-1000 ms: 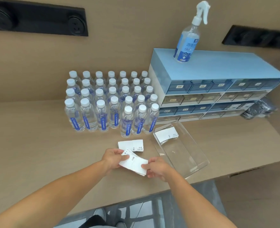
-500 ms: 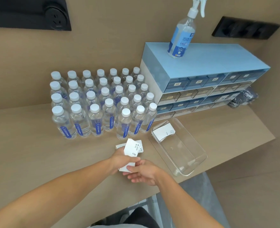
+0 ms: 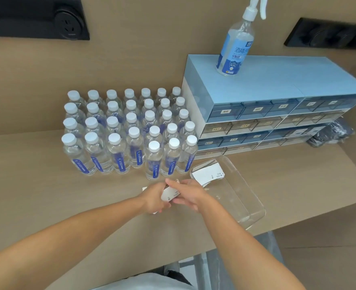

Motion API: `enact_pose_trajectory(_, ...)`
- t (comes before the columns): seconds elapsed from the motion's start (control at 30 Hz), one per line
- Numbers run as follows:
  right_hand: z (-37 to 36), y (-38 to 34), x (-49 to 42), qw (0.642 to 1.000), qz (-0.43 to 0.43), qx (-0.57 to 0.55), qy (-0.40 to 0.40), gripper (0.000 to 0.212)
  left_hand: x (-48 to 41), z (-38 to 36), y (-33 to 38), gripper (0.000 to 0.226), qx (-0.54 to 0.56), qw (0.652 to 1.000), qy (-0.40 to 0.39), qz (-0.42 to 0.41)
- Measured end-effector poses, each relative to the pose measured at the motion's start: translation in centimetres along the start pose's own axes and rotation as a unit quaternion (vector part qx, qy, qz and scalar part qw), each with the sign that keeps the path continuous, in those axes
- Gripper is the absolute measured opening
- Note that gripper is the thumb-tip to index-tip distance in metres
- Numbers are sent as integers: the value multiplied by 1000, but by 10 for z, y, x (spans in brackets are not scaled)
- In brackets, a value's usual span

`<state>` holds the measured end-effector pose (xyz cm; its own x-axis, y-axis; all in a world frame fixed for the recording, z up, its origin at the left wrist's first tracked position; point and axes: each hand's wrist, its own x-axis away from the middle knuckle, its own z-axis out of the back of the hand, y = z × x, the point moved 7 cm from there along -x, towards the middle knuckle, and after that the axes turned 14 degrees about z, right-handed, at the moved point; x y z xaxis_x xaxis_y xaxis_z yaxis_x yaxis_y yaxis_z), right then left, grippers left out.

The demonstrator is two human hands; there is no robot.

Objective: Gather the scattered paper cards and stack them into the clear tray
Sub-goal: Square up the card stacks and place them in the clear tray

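Your fingers are curled around a small bundle of paper cards, pinched from both sides: your left hand wraps the bundle from the side away from the clear tray, your right hand closes on it from the tray side. Both hands are closed on the same bundle, which tilts up off the tabletop just beside the tray's near-left wall.

Inside the tray, a stack of cards already lies at its far end, closest to the water bottles; the rest of the tray floor looks bare. So part of the job is done.

What is left, as I judge it: square this bundle and set it in the tray. White corners peek out on the tabletop on the far side of your left hand from the tray, so at least one more card probably still waits there. I cannot tell how many.
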<state>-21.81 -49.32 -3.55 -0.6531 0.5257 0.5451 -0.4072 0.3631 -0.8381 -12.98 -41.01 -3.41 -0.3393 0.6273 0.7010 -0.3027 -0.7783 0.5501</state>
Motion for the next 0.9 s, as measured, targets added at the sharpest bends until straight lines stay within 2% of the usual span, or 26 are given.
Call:
enact_pose_trajectory(0.07,6,1,-7,998,16,-26,49,39,0,2,5,46,8,1000,13,12)
enact_pose_trajectory(0.2,11,7,-14,995,9,-87,54,50,1,8,7,39,16,999,12,24)
enact_pose_trajectory(0.37,18,18,-22,988,-34,-125,79,41,-2,19,-13,30,166,983,10,77)
enact_pose_trajectory(0.43,19,21,-24,990,-47,-104,83,44,-1,22,-26,31,243,965,23,99)
enact_pose_trajectory(0.53,20,19,-26,992,-58,-68,92,50,0,21,-36,33,398,911,-5,107)
enact_pose_trajectory(0.6,19,15,-27,993,-54,-47,93,46,-1,25,-42,25,446,887,12,121)
enact_pose_trajectory(0.77,7,6,-30,999,-11,28,17,33,-7,31,-55,22,445,877,69,165)
enact_pose_trajectory(0.83,9,4,-32,996,-4,92,17,31,-9,32,-59,13,415,885,90,190)
enact_pose_trajectory(0.9,13,2,-35,988,7,153,33,21,-10,34,-61,20,380,892,121,214)
